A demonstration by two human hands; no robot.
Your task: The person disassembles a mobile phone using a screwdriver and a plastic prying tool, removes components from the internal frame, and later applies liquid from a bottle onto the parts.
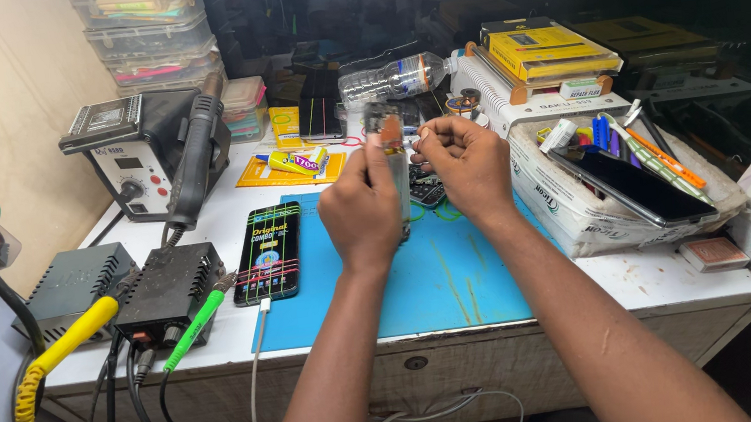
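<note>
My left hand [362, 208] holds an opened phone body [387, 140] upright above the blue work mat [443, 274], its top end sticking out over my fingers. Close beside it on the right, my right hand [466, 162] has its fingers pinched together at the phone's upper edge; whatever small thing it pinches is too small to make out. A phone with a lit colourful screen [268, 252] lies flat on the mat's left edge, with a white cable plugged into its near end.
A hot-air rework station [138, 143] and a black power unit [165, 287] sit at the left. A white box of tools and a dark phone [619, 181] stands at the right. Behind are a clear plastic bottle [394, 77], a yellow box [544, 46] and stacked clear cases [147, 30].
</note>
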